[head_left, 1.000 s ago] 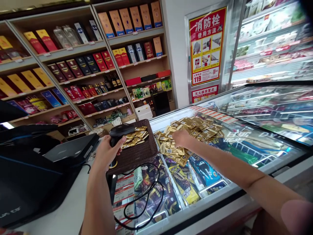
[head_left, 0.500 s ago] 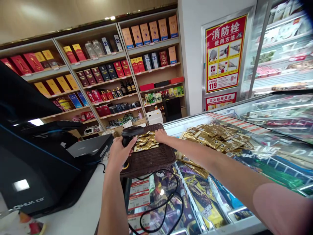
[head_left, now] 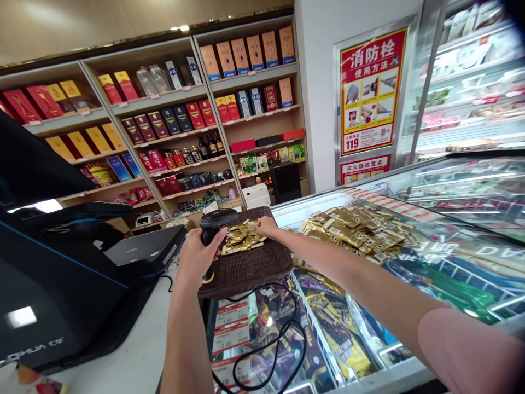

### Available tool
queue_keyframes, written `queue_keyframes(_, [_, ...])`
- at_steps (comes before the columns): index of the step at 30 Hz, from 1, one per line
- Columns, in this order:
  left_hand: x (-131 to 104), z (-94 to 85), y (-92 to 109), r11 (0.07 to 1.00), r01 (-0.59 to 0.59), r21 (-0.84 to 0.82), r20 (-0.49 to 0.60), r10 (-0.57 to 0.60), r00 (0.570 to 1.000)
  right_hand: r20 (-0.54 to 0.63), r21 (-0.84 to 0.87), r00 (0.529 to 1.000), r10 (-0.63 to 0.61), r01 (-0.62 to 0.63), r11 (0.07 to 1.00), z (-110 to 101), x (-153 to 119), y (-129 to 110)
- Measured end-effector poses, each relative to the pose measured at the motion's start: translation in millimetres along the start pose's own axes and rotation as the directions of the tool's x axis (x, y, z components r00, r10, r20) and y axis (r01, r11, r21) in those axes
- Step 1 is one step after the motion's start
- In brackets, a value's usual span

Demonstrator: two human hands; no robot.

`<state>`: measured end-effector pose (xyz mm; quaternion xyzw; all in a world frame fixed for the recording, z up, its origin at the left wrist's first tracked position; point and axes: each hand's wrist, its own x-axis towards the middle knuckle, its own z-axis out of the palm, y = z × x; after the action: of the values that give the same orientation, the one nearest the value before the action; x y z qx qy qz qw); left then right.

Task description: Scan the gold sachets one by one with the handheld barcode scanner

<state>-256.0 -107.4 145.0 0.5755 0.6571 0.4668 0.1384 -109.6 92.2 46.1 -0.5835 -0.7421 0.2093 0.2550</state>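
My left hand (head_left: 199, 251) is wrapped round the handle of a black barcode scanner (head_left: 219, 219), whose head sits over the left side of a brown woven basket (head_left: 250, 271). Inside the basket, toward its far side, lies a heap of gold foil packets (head_left: 241, 238). At the right edge of that heap, the fingers of my right hand (head_left: 267, 226) are closed on a gold packet; the fingertips are partly hidden. To the right of the basket, a larger pile of gold foil packets (head_left: 356, 227) is spread over the glass top of a freezer (head_left: 283, 207).
A black cable (head_left: 303, 342) loops over the freezer glass in front of the basket. Red-and-white price labels (head_left: 232, 336) lie nearby. On the left, a black checkout machine (head_left: 61, 284) stands on a white counter (head_left: 135, 339). Shelves of boxed goods (head_left: 180, 117) line the back wall.
The view has shifted slightly. My left hand still grips the scanner over the basket, and my right hand stays at the gold packets with little movement.
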Motion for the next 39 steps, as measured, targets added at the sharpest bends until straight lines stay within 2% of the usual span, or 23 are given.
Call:
queue_keyframes(2, [1,4.0,1,1.0,-0.004,-0.005,-0.001,0.003,1.0,-0.038,0.179,0.997,-0.062,0.068,0.982,-12,-9,7])
queue_keyframes(4, [0,9.0,5,1.0,-0.014,-0.021,0.006,0.014,1.0,-0.101,0.445,0.99,-0.099,0.134,0.886,-27,-19,16])
queue_keyframes(7, [-1,17.3,12,0.999,-0.032,-0.038,0.066,0.035,0.997,-0.163,0.749,0.986,-0.033,0.145,0.647,-56,-36,38])
queue_keyframes(8, [-2,20.2,14,0.999,-0.035,-0.037,0.099,0.038,0.994,-0.183,0.788,0.983,0.001,0.146,0.598,-66,-43,47])
queue_keyframes(9, [-3,23.2,17,0.999,-0.038,-0.033,0.128,0.042,0.991,-0.212,0.794,0.977,0.032,0.154,0.588,-76,-49,57])
queue_keyframes(11, [-6,30.1,21,0.998,-0.052,-0.021,0.173,0.055,0.983,-0.295,0.717,0.954,0.058,0.181,0.673,-94,-60,77])
queue_keyframes(13, [-8,37.9,24,0.998,-0.066,-0.01,0.218,0.067,0.974,-0.35,0.576,0.936,0.025,0.194,0.794,-109,-69,94])
queue_keyframes(15, [-12,46.0,28,0.996,-0.085,-0.007,0.26,0.084,0.962,-0.344,0.463,0.939,-0.018,0.186,0.866,-118,-74,105])
queue_keyframes(17, [-16,53.7,33,0.994,-0.106,-0.006,0.296,0.104,0.95,-0.306,0.402,0.95,-0.055,0.181,0.898,-123,-75,111])
queue_keyframes(21, [-27,64.3,46,0.995,-0.094,-0.016,0.387,0.093,0.917,-0.253,0.362,0.964,-0.082,0.172,0.916,-130,-77,111])
queue_keyframes(25, [-35,69.5,55,0.996,-0.08,-0.03,0.44,0.085,0.894,-0.197,0.399,0.979,-0.054,0.13,0.908,-140,-85,106])
queue_keyframes(32, [-36,76.0,53,0.993,-0.104,-0.058,0.448,0.119,0.886,-0.206,0.401,0.973,-0.101,0.178,0.899,-140,-87,108])
queue_keyframes(39, [-28,75.8,45,0.991,-0.133,-0.028,0.454,0.131,0.881,-0.186,0.292,0.981,-0.051,0.105,0.951,-143,-85,110])
